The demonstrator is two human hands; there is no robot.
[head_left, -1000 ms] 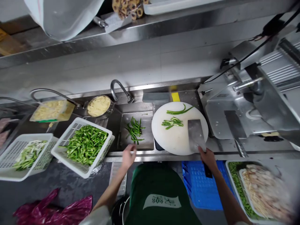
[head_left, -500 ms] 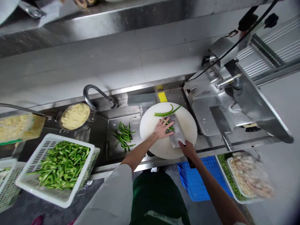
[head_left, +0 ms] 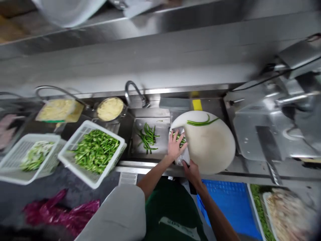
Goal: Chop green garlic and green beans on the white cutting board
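Note:
My right hand [head_left: 192, 172] grips the dark handle of a cleaver [head_left: 185, 158], whose broad blade lies flat at the left edge of the round white cutting board [head_left: 210, 150]. On the blade rest cut green chili peppers [head_left: 181, 139]. My left hand [head_left: 174, 147] lies over them with its fingers spread, covering part of the pile and blade. A few long whole green peppers [head_left: 200, 123] lie at the back of the board. More whole peppers [head_left: 148, 137] sit left of my hands, in the sink [head_left: 163, 125].
Left stands a white basket [head_left: 66, 154] of cut green peppers; beyond it is another basket [head_left: 26, 182]. A bowl of pale slices [head_left: 110, 108] sits by the faucet [head_left: 127, 90]. A second cleaver [head_left: 265, 140] lies on the slicing machine at right. A blue crate [head_left: 228, 204] is below.
Both hands have moved left across the board with the cleaver and the cut peppers, to the board's edge beside the sink. The view has shifted, showing more on the left.

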